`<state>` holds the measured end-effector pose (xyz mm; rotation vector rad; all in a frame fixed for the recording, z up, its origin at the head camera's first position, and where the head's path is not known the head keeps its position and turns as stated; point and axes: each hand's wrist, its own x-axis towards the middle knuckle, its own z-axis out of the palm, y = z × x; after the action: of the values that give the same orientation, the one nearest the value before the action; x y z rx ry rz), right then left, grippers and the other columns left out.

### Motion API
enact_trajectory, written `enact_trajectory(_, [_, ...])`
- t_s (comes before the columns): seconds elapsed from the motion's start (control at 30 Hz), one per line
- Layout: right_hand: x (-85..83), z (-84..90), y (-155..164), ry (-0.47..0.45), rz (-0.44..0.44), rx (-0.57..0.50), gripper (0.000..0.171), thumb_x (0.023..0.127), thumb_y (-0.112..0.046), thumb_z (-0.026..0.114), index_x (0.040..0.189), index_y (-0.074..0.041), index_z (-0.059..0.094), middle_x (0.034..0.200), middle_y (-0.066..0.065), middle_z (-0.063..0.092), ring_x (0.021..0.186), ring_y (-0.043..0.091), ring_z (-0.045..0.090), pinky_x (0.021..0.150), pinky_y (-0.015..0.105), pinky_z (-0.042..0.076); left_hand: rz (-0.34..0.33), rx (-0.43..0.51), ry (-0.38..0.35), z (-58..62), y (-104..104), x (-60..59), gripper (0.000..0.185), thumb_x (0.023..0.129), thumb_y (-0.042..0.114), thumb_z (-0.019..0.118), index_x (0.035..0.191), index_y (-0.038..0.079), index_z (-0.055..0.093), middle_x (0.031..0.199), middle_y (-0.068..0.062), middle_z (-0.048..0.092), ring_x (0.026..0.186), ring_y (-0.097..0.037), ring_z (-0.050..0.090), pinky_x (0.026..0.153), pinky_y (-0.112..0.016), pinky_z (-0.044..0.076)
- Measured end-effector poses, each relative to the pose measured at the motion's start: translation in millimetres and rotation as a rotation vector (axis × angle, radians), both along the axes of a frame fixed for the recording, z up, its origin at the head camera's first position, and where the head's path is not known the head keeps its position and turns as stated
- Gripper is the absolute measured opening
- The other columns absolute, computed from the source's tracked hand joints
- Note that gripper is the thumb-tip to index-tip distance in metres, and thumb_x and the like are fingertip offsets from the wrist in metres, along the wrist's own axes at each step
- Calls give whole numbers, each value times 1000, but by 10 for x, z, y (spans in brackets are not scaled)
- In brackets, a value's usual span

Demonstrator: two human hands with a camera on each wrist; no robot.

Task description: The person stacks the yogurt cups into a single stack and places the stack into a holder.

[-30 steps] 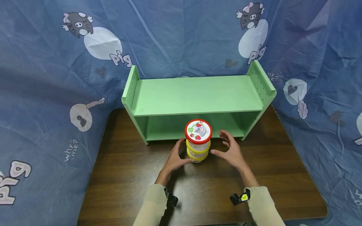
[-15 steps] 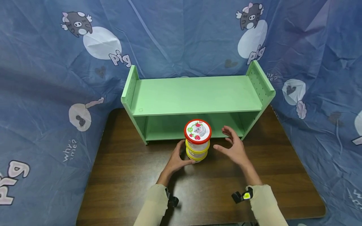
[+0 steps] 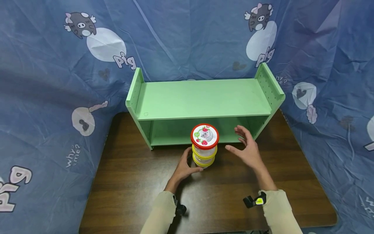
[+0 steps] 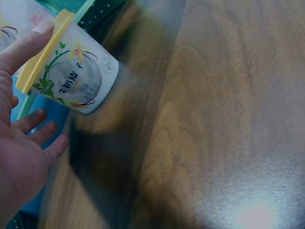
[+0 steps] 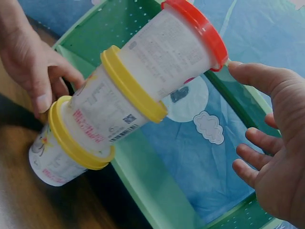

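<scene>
Three tubs stand in an upright stack on the wooden table, in front of the green shelf. On top is the red-lidded tub [image 3: 205, 136], its white lid face printed with strawberries. Below it come the middle yellow-lidded tub [image 5: 102, 109] and the bottom yellow-lidded tub [image 4: 78, 71]. My left hand [image 3: 182, 166] is at the lower left of the stack, thumb over the bottom tub's yellow rim in the left wrist view and other fingers loosely spread. My right hand [image 3: 248, 153] is apart from the stack on its right, palm towards it, thumb and fingers extended and holding nothing.
The green two-level shelf [image 3: 201, 99] stands right behind the stack, its side panels rising at both ends. The brown table [image 3: 131, 195] extends to both sides. A blue printed cloth [image 3: 187, 39] hangs behind and around.
My right hand has moved to the right and slightly away from the stack. My left hand has shifted only a little, its thumb slightly lower. The stacked tubs stay in place.
</scene>
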<state>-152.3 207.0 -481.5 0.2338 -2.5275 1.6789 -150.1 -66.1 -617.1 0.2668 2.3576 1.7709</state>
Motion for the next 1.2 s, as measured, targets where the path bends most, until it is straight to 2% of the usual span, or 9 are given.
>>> enact_trajectory(0.07, [-9,34,5,16,1,-2,84,78,-15,80,148,-15,33,147,12,46,137,27,43,107,24,40,3,5,-15,74,19,32,102,66,17,89,149,12,29,146,-14,44,138,-31,40,115,-53,31])
enact_trajectory(0.1, [-16,52,7,21,1,-4,85,78,-14,80,148,-13,33,147,13,46,137,26,43,106,21,40,4,7,-19,59,24,35,103,66,16,89,149,11,29,147,-15,43,139,-32,39,115,-54,31])
enact_trajectory(0.17, [-24,94,7,31,2,-13,85,77,-12,80,148,-12,33,147,14,46,137,27,43,107,24,40,11,-11,-32,35,39,50,103,67,16,88,150,9,27,150,-17,40,141,-35,36,115,-56,30])
enact_trajectory(0.3, [-38,186,28,44,-4,1,86,77,-9,80,148,-15,32,147,13,45,137,28,43,109,41,38,24,-35,-76,18,81,75,104,69,13,86,152,8,23,156,-18,31,146,-37,28,116,-57,27])
enact_trajectory(0.33, [-40,209,36,48,-6,6,87,77,-8,80,149,-16,32,147,13,45,137,29,43,109,44,38,27,-36,-83,62,94,90,103,70,11,85,152,7,22,156,-19,30,146,-38,27,117,-57,26])
enact_trajectory(0.47, [-57,294,76,63,-22,9,88,76,-6,80,148,-15,32,147,12,46,136,29,44,109,35,40,25,20,-78,164,123,110,103,68,4,84,151,2,23,155,-23,31,145,-41,27,116,-60,24])
enact_trajectory(0.63, [-94,390,132,88,-45,6,84,76,-6,80,147,-13,35,145,13,48,133,26,46,104,19,40,21,13,-54,-23,137,64,105,67,10,87,151,9,25,155,-15,35,145,-34,30,117,-55,26])
enact_trajectory(0.83, [-141,503,198,116,-70,-5,80,77,-5,78,145,-9,36,143,15,48,132,28,45,102,14,38,13,44,-48,-175,146,34,107,65,15,89,151,11,25,154,-12,37,145,-30,32,118,-51,27])
enact_trajectory(1.2, [-218,668,298,148,-148,57,80,77,-9,79,145,-7,38,143,12,49,133,26,46,101,16,38,48,-4,-78,-176,192,53,108,63,15,90,151,12,27,153,-12,39,144,-31,34,119,-50,27])
